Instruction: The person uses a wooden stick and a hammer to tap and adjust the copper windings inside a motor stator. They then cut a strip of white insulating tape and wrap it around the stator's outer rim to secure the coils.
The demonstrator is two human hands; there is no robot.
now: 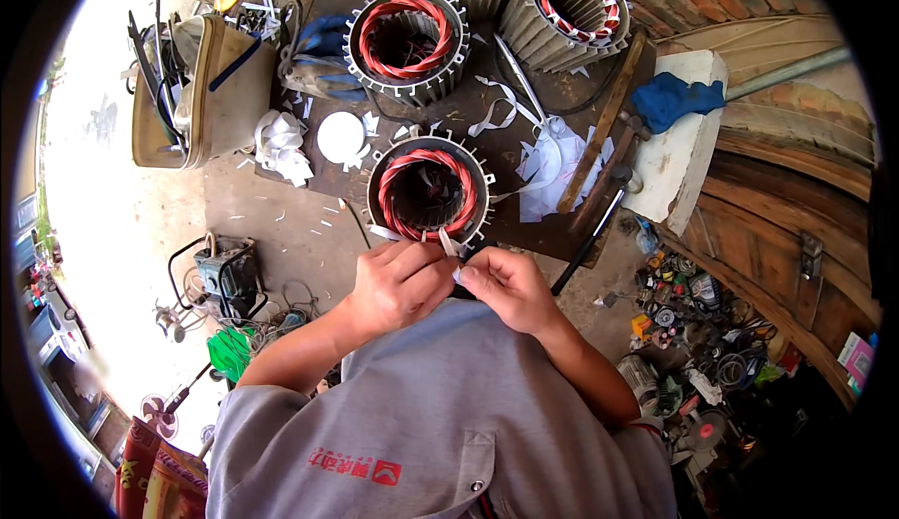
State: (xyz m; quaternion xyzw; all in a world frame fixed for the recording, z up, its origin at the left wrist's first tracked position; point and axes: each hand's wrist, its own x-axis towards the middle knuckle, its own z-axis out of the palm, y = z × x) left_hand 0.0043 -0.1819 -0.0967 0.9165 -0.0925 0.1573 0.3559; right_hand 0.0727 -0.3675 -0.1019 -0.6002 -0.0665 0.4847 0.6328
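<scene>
A motor stator (484, 180) with a ring of red winding wire (387, 199) stands upright just in front of me on the table. White lacing tape (447, 239) comes over the near side of the ring. My left hand (405, 281) is closed on the tape at the near rim, its fingers curled and partly hiding the strip. Thumb and index finger of my right hand (510, 287) pinch the tape just right of it. Another stretch of white tape (538, 185) trails from the stator's right side.
On the table (323, 168) stand a red-wound stator (421, 84) and two with white-laced rings. A pointed metal tool (521, 74), white paper sheets (552, 196), a wooden strip (599, 131) and a hammer (609, 210) lie right. A bucket (220, 98) stands left.
</scene>
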